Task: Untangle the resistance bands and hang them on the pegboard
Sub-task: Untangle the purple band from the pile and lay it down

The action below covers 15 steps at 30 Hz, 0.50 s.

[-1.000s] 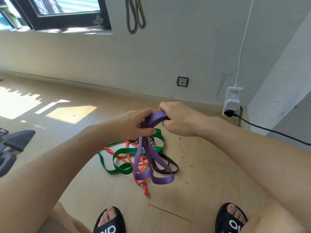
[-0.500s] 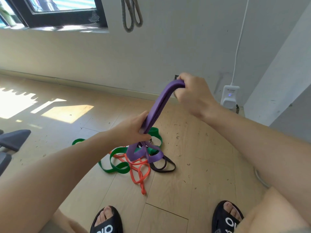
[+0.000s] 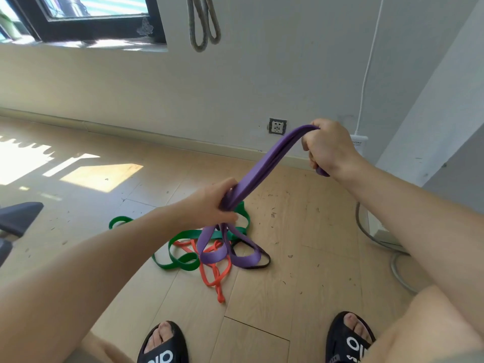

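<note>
There is only one view, from a wide-angle camera worn on the person's head. It looks forward and down, so the wooden floor (image 3: 301,258) fills the lower half and the white wall (image 3: 262,74) with the window (image 3: 86,17) fills the upper part. Straight lines bend near the edges because of the wide lens. Both forearms enter from the bottom corners, very near the camera, and the left hand (image 3: 209,205) and right hand (image 3: 330,148) meet around the middle of the picture. The two black slippers (image 3: 163,347) stand at the bottom edge, directly under the camera. The bands on the floor (image 3: 209,247) lie just ahead of the feet, near the centre.
</note>
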Motion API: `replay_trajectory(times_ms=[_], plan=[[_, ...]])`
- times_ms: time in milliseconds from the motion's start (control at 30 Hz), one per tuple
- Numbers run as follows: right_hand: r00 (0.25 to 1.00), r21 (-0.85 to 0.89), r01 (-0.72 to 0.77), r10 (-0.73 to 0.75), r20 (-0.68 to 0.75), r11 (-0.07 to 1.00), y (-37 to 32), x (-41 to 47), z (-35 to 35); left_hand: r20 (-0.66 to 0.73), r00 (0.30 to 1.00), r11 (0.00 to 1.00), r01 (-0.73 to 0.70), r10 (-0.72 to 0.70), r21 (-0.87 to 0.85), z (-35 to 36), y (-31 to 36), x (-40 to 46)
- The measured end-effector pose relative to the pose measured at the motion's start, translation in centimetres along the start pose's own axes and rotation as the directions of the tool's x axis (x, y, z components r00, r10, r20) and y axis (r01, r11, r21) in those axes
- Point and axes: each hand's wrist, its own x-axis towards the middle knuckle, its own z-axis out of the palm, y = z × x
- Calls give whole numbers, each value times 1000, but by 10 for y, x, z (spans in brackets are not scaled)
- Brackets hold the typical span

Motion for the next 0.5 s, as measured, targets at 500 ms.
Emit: replay_trajectory(times_ms=[500], plan=[[955, -394, -30, 143, 260, 919, 47, -2, -35, 123, 989, 993, 72, -83, 90, -2, -30, -16]])
